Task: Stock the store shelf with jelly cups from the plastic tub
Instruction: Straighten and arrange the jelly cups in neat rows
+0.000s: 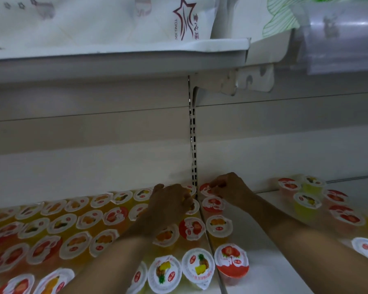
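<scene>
The jelly cups (pixel 106 217) are small clear tubs of yellow, orange and red jelly, each sealed with a round white foil lid printed with fruit: strawberries, pineapple, orange pieces. They stand lid-up in close rows on the white store shelf (pixel 261 279), filling its left section to the back wall, with a short column running just right of the slotted upright (pixel 193 145) and a looser cluster (pixel 310 198) farther right. Near the front edge, a pineapple cup (pixel 198 266) and a strawberry cup (pixel 231 263) stand side by side. Both hands reach to the back row beside the upright. The left hand (pixel 170 201) lies knuckles-up over cups there with fingers curled downward; what it grips, if anything, cannot be told, since the hand covers it. The right hand (pixel 227 187) pinches the lid rim of a red strawberry cup (pixel 204 188) against the back wall with bent fingertips. The plastic tub is out of view. The far-left cups are smeared by blur, and lid lettering is unreadable. Above, an upper shelf (pixel 115 58) carries white packages (pixel 115 15), cut off by the top edge.
</scene>
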Tool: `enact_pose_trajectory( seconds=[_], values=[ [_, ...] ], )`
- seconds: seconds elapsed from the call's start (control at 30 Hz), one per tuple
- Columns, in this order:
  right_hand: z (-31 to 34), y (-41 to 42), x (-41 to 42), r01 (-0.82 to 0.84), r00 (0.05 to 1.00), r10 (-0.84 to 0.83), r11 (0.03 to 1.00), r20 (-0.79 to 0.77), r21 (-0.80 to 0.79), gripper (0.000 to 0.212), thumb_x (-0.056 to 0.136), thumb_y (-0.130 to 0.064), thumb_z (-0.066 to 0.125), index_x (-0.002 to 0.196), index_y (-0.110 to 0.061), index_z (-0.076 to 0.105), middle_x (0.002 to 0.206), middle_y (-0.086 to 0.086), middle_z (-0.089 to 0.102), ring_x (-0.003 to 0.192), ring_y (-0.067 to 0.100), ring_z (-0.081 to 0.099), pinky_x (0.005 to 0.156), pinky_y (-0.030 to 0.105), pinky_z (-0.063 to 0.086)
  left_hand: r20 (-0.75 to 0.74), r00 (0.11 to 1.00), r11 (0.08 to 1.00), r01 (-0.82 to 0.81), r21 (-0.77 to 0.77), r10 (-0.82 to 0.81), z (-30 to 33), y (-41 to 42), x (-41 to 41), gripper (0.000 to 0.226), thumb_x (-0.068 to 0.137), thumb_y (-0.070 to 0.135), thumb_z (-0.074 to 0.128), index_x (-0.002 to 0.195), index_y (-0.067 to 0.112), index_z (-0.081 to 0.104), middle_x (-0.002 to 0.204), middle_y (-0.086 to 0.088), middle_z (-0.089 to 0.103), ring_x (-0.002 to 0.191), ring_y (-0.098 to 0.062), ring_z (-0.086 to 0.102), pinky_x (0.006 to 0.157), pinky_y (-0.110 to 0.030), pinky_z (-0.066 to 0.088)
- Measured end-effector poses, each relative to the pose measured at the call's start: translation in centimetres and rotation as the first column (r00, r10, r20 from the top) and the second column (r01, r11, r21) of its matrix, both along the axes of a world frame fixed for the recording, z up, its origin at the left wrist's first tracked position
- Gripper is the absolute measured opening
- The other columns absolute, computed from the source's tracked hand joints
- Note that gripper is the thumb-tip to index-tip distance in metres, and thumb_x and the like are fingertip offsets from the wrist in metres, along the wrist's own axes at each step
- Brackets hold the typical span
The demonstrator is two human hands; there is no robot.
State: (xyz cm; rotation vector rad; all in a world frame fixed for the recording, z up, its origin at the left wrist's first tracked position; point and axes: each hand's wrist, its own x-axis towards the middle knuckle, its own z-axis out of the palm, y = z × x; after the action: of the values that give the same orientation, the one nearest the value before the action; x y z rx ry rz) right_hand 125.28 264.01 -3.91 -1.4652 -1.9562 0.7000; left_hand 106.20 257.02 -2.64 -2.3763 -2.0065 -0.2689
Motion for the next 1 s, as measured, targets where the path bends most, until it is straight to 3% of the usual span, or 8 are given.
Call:
enact_pose_trajectory(
  seconds=[0.3, 0.4, 0.47, 0.53, 0.6, 0.7, 0.83, 1.0],
  values=[
    [-0.4, 0.1, -0.8, -0.041, 0.991, 0.035, 0.998, -0.127, -0.042, 0.026, 0.091, -0.014, 0.061, 0.116, -0.011, 0.069, 0.114, 0.009, 0.069, 0.099, 0.019, 0.066, 0.087, 0.028, 0.054, -0.017, 1.0, 0.999, -0.018, -0.03, 0.017, 0.6, -0.4, 0.0, 0.036, 0.1, 0.041, 0.036, 0.126, 0.027, 0.057, 0.131, 0.005, 0.054, 0.118, -0.014, 0.051, 0.11, -0.036, 0.024],
    [0.0, -0.5, 1.2, -0.029, 0.999, 0.031, 0.997, -0.027, 0.076, 0.032, 0.093, -0.024, 0.06, 0.123, -0.016, 0.064, 0.126, 0.004, 0.063, 0.11, 0.017, 0.06, 0.089, 0.023, 0.046, 0.038, 0.999, 0.999, -0.006, 0.044, 0.004, 0.2, -1.2, 0.0, 0.037, 0.1, 0.042, 0.038, 0.133, 0.031, 0.05, 0.135, 0.009, 0.05, 0.123, -0.013, 0.046, 0.109, -0.035, 0.023],
    [0.3, -1.0, 4.0, 0.053, 0.992, -0.074, 0.981, 0.104, 0.186, 0.033, 0.092, -0.031, 0.06, 0.124, -0.021, 0.062, 0.128, 0.003, 0.059, 0.115, 0.02, 0.055, 0.092, 0.027, 0.042, 0.067, 0.997, 0.995, 0.031, 0.09, -0.037, 0.1, -1.8, 0.7, 0.037, 0.1, 0.042, 0.037, 0.134, 0.031, 0.048, 0.136, 0.01, 0.049, 0.124, -0.013, 0.044, 0.11, -0.035, 0.022],
    [0.6, -1.4, 7.4, 0.175, 0.927, -0.252, 0.945, 0.278, 0.275, 0.038, 0.093, -0.035, 0.056, 0.129, -0.023, 0.056, 0.128, 0.008, 0.054, 0.12, 0.027, 0.047, 0.095, 0.035, 0.039, 0.097, 0.992, 0.992, 0.073, 0.102, -0.083, -0.1, -1.9, 1.9, 0.041, 0.1, 0.042, 0.037, 0.139, 0.031, 0.045, 0.141, 0.009, 0.046, 0.129, -0.014, 0.042, 0.112, -0.034, 0.021],
    [0.9, -1.4, 10.5, 0.275, 0.775, -0.409, 0.904, 0.481, 0.326, 0.045, 0.093, -0.038, 0.051, 0.135, -0.022, 0.047, 0.13, 0.012, 0.05, 0.122, 0.032, 0.042, 0.097, 0.037, 0.036, 0.093, 0.99, 0.99, 0.1, 0.094, -0.109, -0.2, -1.2, 3.0, 0.044, 0.1, 0.044, 0.037, 0.143, 0.032, 0.04, 0.147, 0.008, 0.042, 0.134, -0.014, 0.038, 0.114, -0.034, 0.02],
    [1.0, -0.7, 13.7, 0.355, 0.588, -0.466, 0.883, 0.661, 0.307, 0.047, 0.093, -0.043, 0.047, 0.135, -0.021, 0.044, 0.13, 0.014, 0.05, 0.12, 0.034, 0.043, 0.097, 0.037, 0.035, 0.072, 0.994, 0.995, 0.085, 0.042, -0.088, -0.2, 0.1, 4.0, 0.043, 0.101, 0.042, 0.035, 0.143, 0.03, 0.039, 0.148, 0.008, 0.04, 0.135, -0.014, 0.037, 0.112, -0.033, 0.019],
    [0.4, 0.6, 15.2, 0.317, 0.649, -0.374, 0.925, 0.663, 0.211, 0.042, 0.094, -0.034, 0.049, 0.134, -0.024, 0.048, 0.13, 0.01, 0.053, 0.118, 0.031, 0.05, 0.098, 0.036, 0.039, 0.006, 0.995, 0.995, 0.101, 0.002, -0.101, 0.0, 1.4, 4.8, 0.04, 0.102, 0.041, 0.033, 0.139, 0.031, 0.043, 0.145, 0.009, 0.044, 0.131, -0.012, 0.041, 0.112, -0.035, 0.019],
    [0.5, 1.0, 14.7, 0.286, 0.754, -0.338, 0.941, 0.562, 0.183, 0.028, 0.094, -0.026, 0.053, 0.121, -0.021, 0.058, 0.12, 0.011, 0.049, 0.106, 0.032, 0.058, 0.087, 0.036, 0.048, -0.06, 0.994, 0.994, 0.089, -0.059, -0.092, -0.7, 1.8, 4.9, 0.044, 0.102, 0.045, 0.028, 0.142, 0.032, 0.04, 0.15, 0.011, 0.038, 0.137, -0.009, 0.035, 0.118, -0.038, 0.01]
  ],
)
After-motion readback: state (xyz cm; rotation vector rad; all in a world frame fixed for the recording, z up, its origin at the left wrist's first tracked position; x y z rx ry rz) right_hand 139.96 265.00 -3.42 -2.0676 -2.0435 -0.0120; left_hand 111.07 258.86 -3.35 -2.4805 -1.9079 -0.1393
